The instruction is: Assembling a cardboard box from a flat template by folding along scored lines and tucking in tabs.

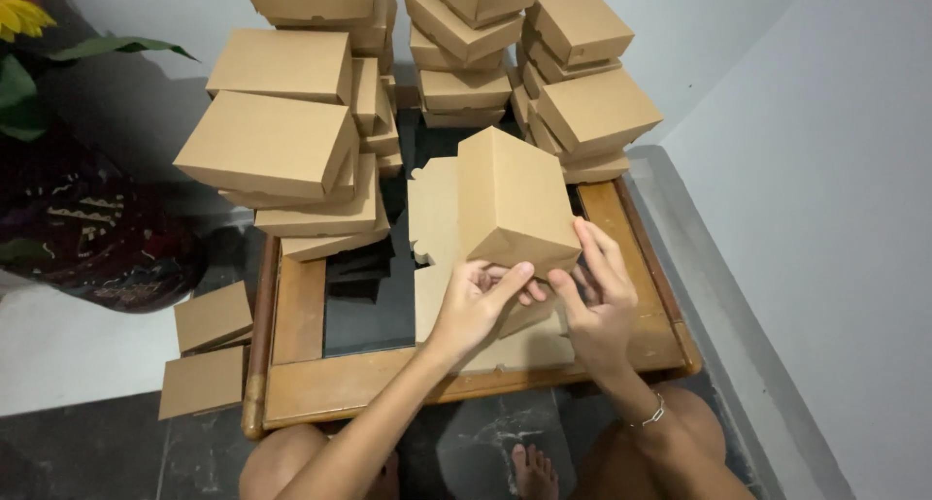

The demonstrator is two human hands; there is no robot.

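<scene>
Both hands, left hand (478, 301) and right hand (600, 291), are gripping a half-folded cardboard box (513, 201), fingers curled closed, above the wooden table (301, 316).

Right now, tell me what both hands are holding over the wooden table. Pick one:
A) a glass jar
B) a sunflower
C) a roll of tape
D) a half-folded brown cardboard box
D: the left hand and the right hand both grip the lower edge of a half-folded brown cardboard box above the wooden table, with stacks of finished boxes behind.
</scene>
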